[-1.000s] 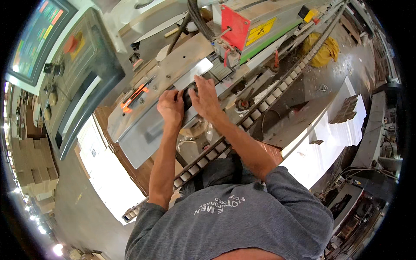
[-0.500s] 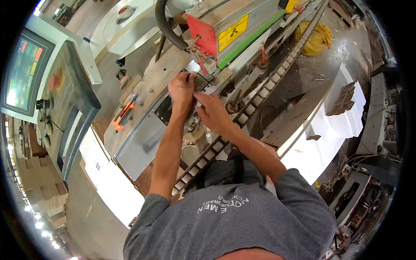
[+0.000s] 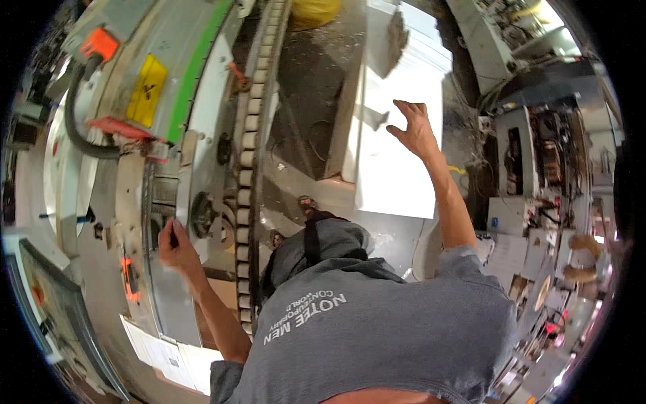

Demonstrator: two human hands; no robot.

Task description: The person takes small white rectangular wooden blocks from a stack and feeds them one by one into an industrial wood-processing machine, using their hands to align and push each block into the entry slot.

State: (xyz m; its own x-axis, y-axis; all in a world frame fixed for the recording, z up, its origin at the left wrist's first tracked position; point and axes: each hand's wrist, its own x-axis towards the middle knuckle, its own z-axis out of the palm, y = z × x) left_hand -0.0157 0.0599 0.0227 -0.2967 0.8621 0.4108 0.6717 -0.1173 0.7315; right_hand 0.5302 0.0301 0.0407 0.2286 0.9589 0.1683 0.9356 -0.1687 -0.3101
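My left hand (image 3: 178, 248) is closed, its fingers curled in above the edge of the machine bed (image 3: 128, 222). Whatever may be inside those fingers is hidden. On the bed, to the left of that hand, lies an orange and black utility-knife-like tool (image 3: 130, 277). My right hand (image 3: 417, 131) is stretched out over a stack of white boards (image 3: 396, 185), thumb and fingers apart and nothing in them. The stack has a torn brown patch (image 3: 396, 44) at its far end. Whether the right fingertips touch the top board, I cannot tell.
A row of white rollers (image 3: 244, 195) runs between the machine and the stack. Behind my left hand are a grey hose (image 3: 73, 111), a green strip (image 3: 192, 81) and a yellow label (image 3: 147, 91). A dark control panel (image 3: 64, 323) stands at left, machinery with wires (image 3: 552, 155) at right.
My hands were together at the machine bed and have parted. The right hand has swung out over the white stack and opened. The view has turned to the right.
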